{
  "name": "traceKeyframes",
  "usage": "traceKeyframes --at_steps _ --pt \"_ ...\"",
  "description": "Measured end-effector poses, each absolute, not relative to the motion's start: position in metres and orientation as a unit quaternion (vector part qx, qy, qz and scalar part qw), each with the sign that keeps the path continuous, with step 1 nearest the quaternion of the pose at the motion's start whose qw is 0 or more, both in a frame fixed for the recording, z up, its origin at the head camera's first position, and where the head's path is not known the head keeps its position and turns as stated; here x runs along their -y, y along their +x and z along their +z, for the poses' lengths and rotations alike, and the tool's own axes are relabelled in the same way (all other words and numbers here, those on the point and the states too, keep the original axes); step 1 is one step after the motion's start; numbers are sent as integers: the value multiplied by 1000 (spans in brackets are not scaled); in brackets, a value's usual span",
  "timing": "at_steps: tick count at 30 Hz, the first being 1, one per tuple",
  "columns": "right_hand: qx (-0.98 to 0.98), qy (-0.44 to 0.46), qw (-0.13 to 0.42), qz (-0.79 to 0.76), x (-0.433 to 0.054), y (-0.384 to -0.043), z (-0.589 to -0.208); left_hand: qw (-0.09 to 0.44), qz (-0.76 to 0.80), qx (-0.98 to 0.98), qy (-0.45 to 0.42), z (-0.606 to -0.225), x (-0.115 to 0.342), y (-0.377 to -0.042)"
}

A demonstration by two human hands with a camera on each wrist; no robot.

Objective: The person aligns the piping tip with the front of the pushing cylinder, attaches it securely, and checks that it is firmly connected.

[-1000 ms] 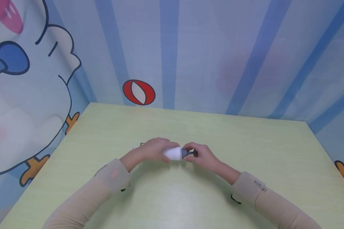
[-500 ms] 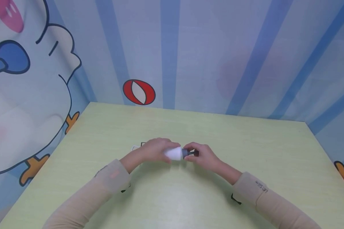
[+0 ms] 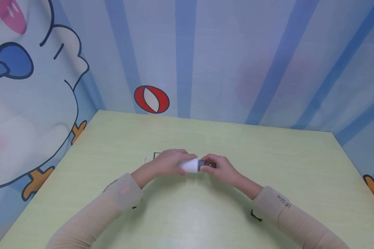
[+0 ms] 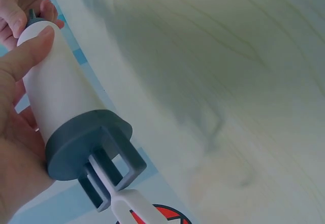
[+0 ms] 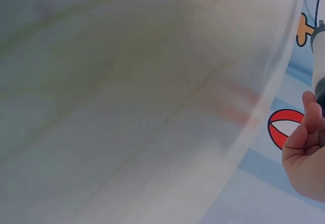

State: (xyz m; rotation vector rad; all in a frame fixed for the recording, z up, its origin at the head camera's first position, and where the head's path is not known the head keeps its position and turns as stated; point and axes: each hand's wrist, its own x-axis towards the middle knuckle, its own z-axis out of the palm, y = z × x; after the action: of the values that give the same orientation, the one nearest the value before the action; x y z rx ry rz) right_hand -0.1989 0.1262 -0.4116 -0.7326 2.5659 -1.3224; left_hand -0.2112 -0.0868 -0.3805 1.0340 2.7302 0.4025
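My left hand (image 3: 172,162) grips the white barrel of an icing syringe (image 3: 191,166), held level above the table. In the left wrist view my thumb lies along the barrel (image 4: 61,87). The dark grey end cap (image 4: 86,140) there has two square finger loops, and a white plunger handle (image 4: 132,206) sticks out between them. At the opposite end my right hand (image 3: 221,169) pinches the dark grey nozzle end (image 3: 202,165). Its fingers hide most of the tip. In the right wrist view that hand (image 5: 307,158) sits at the frame's right edge, below the barrel (image 5: 319,61).
A pale green table (image 3: 187,214) lies beneath both arms. Behind it stands a blue striped backdrop (image 3: 221,62) with a printed red ball (image 3: 151,99) and cartoon figures. Black strap ends (image 3: 256,215) hang below the sleeves.
My right fingers have shifted slightly left along the dark grey nozzle end and now cover more of it. The syringe has turned a little in my hands; the left hand stays nearly in place.
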Motion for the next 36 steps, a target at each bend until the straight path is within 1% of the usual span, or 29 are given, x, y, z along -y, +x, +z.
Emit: traceKeyframes --at_steps 6,16,26,30,36 --pt "-858 -246 93 -442 -127 -199 -411 96 130 -925 343 -379 86 -211" --pt "-843 -280 99 -448 -127 -200 -411 94 125 -929 336 -378 88 -210" --pt "-851 -222 127 -458 -127 -201 -410 74 126 -925 352 -378 88 -209" --pt "-859 -227 125 -441 -128 -202 -409 69 123 -924 355 -379 88 -209" --pt "-858 -244 103 -439 -131 -202 -409 65 123 -927 348 -380 90 -210"
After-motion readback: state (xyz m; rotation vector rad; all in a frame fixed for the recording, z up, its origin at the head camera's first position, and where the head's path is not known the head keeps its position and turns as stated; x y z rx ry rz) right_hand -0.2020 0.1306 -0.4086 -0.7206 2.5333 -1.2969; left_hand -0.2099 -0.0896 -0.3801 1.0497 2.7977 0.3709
